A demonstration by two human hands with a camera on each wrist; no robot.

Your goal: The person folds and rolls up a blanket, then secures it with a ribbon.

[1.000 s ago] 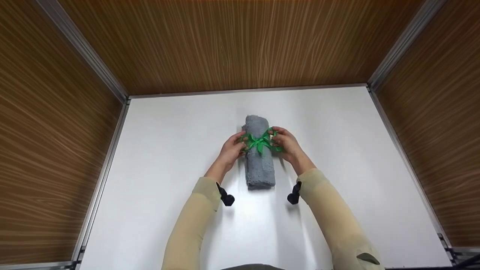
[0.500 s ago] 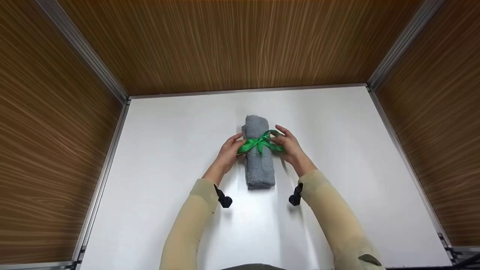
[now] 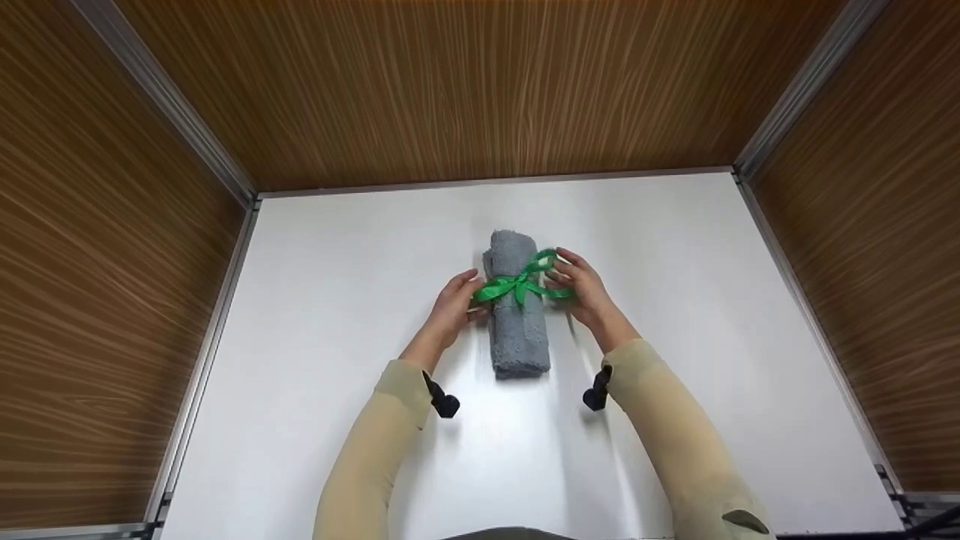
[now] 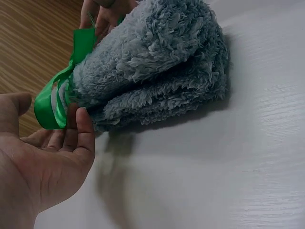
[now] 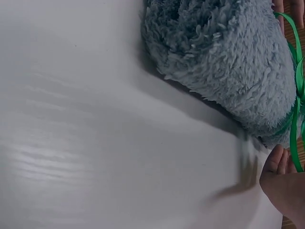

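Observation:
A rolled grey towel [image 3: 517, 330] lies lengthwise in the middle of the white tabletop [image 3: 337, 300]. A green ribbon [image 3: 516, 283] is tied round its middle in a bow. My left hand [image 3: 475, 295] holds the bow's left loop [image 4: 47, 102] between thumb and fingers, beside the towel's left flank. My right hand [image 3: 558, 274] pinches the right loop, which stands up over the towel's right side. In the right wrist view the ribbon [image 5: 296, 95] crosses the fluffy towel [image 5: 228, 52], with the fingertips [image 5: 279, 162] just below it.
Wood-grain walls [image 3: 465, 90] enclose the tabletop at the back and on both sides, joined by metal rails [image 3: 225, 285]. Bare white surface lies all round the towel. Beige sleeves [image 3: 667, 442] cover both forearms.
Both hands have drawn apart, pulling the bow's loops outward. The left loop is longer and the right loop has lifted higher. The towel has stayed in place.

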